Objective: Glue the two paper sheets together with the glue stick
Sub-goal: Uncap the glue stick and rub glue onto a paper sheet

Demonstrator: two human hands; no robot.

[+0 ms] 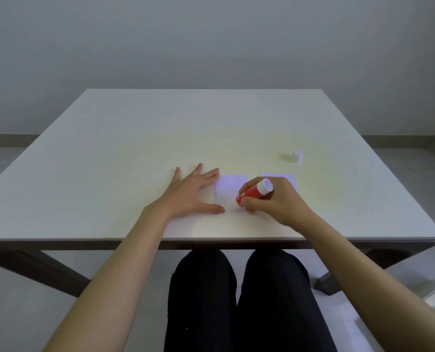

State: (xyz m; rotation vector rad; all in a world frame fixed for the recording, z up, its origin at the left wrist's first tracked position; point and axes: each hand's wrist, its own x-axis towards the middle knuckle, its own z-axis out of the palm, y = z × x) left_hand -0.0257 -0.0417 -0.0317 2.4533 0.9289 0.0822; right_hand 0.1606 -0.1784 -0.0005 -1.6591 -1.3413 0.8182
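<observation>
Two small white paper sheets lie side by side near the table's front. My left hand (194, 193) rests flat with fingers spread, its fingertips and thumb pressing the left edge of the left sheet (230, 188). My right hand (269, 200) grips a red glue stick (253, 192) with a white end, tilted so its lower tip touches the left sheet's right side. The right sheet (286, 177) lies mostly hidden behind my right hand. The white cap (297, 156) of the glue stick stands apart at the back right.
The pale table (135, 148) stretches wide to the left and back. Its front edge runs just below my forearms, with my legs in dark trousers under it. A grey wall stands behind.
</observation>
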